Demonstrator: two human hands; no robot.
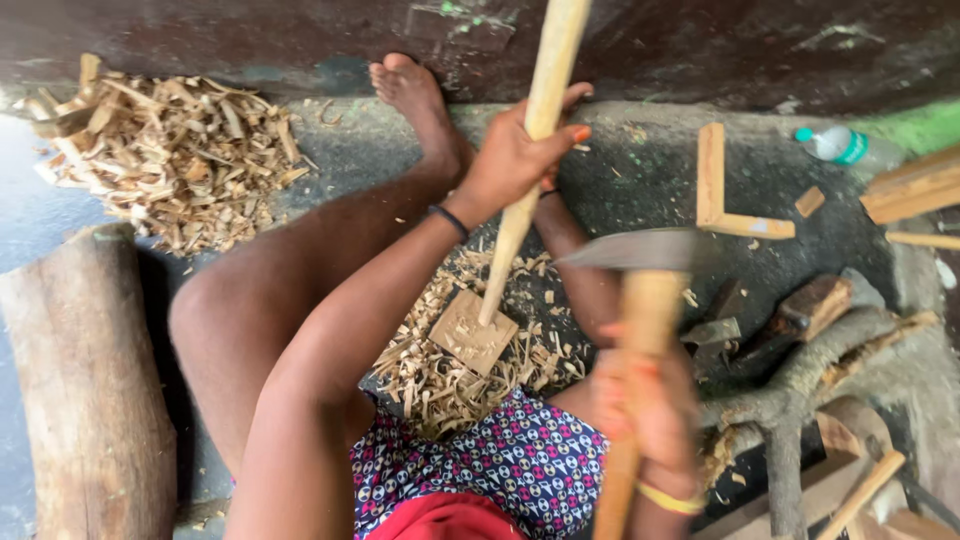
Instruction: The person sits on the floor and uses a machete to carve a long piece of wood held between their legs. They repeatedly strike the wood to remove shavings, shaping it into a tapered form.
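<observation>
Right hand [655,415], closest to my view and motion-blurred, is clenched on the wooden handle of an adze [640,300], its grey blade near the long wooden stick [530,150]. Left hand [515,155] is wrapped tight around that stick, which stands tilted, lower tip touching a small wooden block [472,332] on the floor between my legs. Wood shavings [440,375] ring the block. Bigger chip pile [165,150] far left, log [85,380] below it. L-shaped wooden square [725,200] lies right of the stick.
</observation>
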